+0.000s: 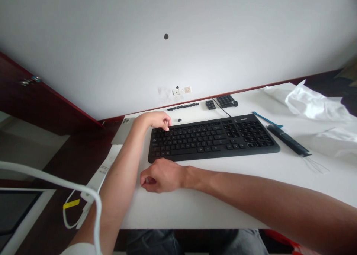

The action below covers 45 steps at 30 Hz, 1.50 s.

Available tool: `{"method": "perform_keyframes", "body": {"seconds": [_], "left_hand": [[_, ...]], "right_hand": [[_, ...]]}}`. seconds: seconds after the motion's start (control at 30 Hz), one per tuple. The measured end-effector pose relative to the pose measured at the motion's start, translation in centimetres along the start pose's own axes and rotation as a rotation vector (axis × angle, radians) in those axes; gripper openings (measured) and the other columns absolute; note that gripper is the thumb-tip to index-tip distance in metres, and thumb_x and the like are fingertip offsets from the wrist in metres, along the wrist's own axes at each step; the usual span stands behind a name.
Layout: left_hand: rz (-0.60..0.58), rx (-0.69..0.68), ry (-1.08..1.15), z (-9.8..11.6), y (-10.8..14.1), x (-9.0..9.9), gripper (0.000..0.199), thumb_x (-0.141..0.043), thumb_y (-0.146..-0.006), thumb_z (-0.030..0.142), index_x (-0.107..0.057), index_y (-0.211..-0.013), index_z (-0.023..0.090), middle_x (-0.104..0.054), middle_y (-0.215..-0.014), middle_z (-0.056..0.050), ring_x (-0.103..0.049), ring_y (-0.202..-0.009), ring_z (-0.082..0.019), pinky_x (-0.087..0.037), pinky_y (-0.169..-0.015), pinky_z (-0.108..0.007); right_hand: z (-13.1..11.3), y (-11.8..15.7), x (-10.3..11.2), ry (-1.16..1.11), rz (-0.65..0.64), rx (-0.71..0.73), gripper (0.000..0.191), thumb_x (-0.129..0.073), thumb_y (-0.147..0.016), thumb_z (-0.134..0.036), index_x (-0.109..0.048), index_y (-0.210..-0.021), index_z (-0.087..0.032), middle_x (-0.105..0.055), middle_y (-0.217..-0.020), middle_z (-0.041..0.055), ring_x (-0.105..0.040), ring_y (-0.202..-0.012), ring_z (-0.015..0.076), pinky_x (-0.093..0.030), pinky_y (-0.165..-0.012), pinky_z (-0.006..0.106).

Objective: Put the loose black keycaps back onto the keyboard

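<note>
A black keyboard (192,142) lies on the white table, its number pad and top row showing bare key sockets. Over its top left corner, my left hand (159,120) is closed in a pinch, fingertips down by the top row; anything between them is hidden. My right hand (164,176) rests in front of the keyboard's lower left edge, fingers curled and thumb against them; I cannot make out what it holds, if anything. One loose keycap (179,120) sits just behind the keyboard. Farther back are a row of keycaps (183,107), a small keycap group (210,105) and a larger one (225,101).
Right of the keyboard lie a blue stick-like tool (267,119) and a black brush (288,140) with long bristles. White plastic bags (312,102) cover the table's right side. A silver tablet (122,131) lies at the left edge. A white cable (55,178) crosses the lower left.
</note>
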State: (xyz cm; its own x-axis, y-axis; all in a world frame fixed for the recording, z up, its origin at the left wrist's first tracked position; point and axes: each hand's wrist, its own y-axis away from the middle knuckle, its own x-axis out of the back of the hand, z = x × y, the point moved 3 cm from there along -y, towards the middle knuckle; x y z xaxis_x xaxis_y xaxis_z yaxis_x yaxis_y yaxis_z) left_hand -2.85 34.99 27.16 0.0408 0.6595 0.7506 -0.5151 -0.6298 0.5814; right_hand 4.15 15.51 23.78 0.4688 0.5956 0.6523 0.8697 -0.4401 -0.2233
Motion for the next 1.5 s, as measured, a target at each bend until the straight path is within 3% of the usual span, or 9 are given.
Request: {"method": "perform_keyframes", "body": {"seconds": [0.3,0.4,0.47,0.63,0.73,0.9,1.1,1.5], "left_hand": [[-0.014,-0.045,0.055,-0.1,0.8,0.5,0.046,-0.075,-0.07,0.044,-0.076,-0.109,0.02,-0.078,-0.1,-0.004,-0.068,-0.087,-0.019,-0.046,-0.076,-0.024],[0.032,-0.023,0.031,0.4,1.2,0.7,0.047,-0.076,-0.071,0.041,-0.074,-0.113,0.021,-0.078,-0.103,-0.004,-0.069,-0.085,-0.018,-0.047,-0.077,-0.024],[0.126,-0.035,0.027,1.0,1.2,0.9,0.042,-0.073,-0.075,0.04,-0.074,-0.113,0.023,-0.078,-0.103,-0.003,-0.07,-0.084,-0.018,-0.048,-0.077,-0.024],[0.533,-0.07,-0.017,2.5,0.2,1.0,0.025,-0.064,-0.086,0.034,-0.076,-0.105,0.024,-0.076,-0.105,-0.004,-0.068,-0.089,-0.019,-0.049,-0.082,-0.029],[0.637,-0.137,-0.003,3.2,-0.7,0.3,0.022,-0.064,-0.087,0.032,-0.076,-0.103,0.024,-0.075,-0.102,-0.004,-0.068,-0.088,-0.019,-0.05,-0.085,-0.03],[0.63,-0.17,0.016,3.6,-1.8,-0.8,0.02,-0.071,-0.083,0.036,-0.075,-0.098,0.024,-0.077,-0.101,-0.003,-0.068,-0.082,-0.018,-0.05,-0.081,-0.031],[0.615,-0.17,0.044,3.3,-2.1,-1.0,0.008,-0.071,-0.083,0.028,-0.077,-0.083,0.023,-0.079,-0.095,-0.003,-0.071,-0.088,-0.02,-0.051,-0.086,-0.033],[0.607,-0.077,0.097,1.5,-1.8,-0.3,0.019,-0.067,-0.089,0.037,-0.081,-0.09,0.024,-0.079,-0.101,-0.006,-0.068,-0.101,-0.026,-0.047,-0.098,-0.038]], "right_hand": [[0.2,0.1,-0.2,-0.008,0.002,-0.005,0.013,-0.06,-0.09,-0.019,-0.073,-0.094,-0.018,-0.069,-0.076,-0.0035,-0.055,-0.065,0.0099,-0.038,-0.064,0.021],[0.3,0.1,-0.2,-0.008,-0.003,-0.005,0.013,-0.06,-0.09,-0.019,-0.073,-0.094,-0.018,-0.069,-0.076,-0.0033,-0.056,-0.066,0.0099,-0.038,-0.065,0.021],[0.3,0.1,-0.2,-0.005,-0.003,-0.004,0.013,-0.061,-0.09,-0.02,-0.073,-0.094,-0.018,-0.07,-0.077,-0.0032,-0.056,-0.066,0.01,-0.038,-0.066,0.021],[0.1,-0.1,-0.2,-0.015,0.001,-0.001,0.013,-0.061,-0.09,-0.019,-0.073,-0.094,-0.019,-0.069,-0.076,-0.0033,-0.055,-0.065,0.0103,-0.038,-0.065,0.022],[0.0,-0.1,-0.2,-0.01,0.005,0.011,0.014,-0.061,-0.09,-0.019,-0.074,-0.095,-0.019,-0.069,-0.076,-0.0036,-0.054,-0.063,0.0101,-0.039,-0.065,0.022],[0.1,-0.2,-0.2,-0.01,0.009,0.018,0.016,-0.06,-0.09,-0.018,-0.075,-0.095,-0.019,-0.068,-0.076,-0.0037,-0.053,-0.063,0.0098,-0.039,-0.065,0.022],[0.1,-0.2,-0.1,-0.011,0.012,0.031,0.015,-0.06,-0.089,-0.018,-0.075,-0.093,-0.019,-0.069,-0.077,-0.0036,-0.053,-0.064,0.0099,-0.039,-0.065,0.022],[0.0,-0.1,-0.1,-0.012,0.005,0.015,0.015,-0.06,-0.09,-0.019,-0.074,-0.094,-0.02,-0.069,-0.078,-0.0033,-0.054,-0.064,0.0103,-0.04,-0.065,0.022]]}}
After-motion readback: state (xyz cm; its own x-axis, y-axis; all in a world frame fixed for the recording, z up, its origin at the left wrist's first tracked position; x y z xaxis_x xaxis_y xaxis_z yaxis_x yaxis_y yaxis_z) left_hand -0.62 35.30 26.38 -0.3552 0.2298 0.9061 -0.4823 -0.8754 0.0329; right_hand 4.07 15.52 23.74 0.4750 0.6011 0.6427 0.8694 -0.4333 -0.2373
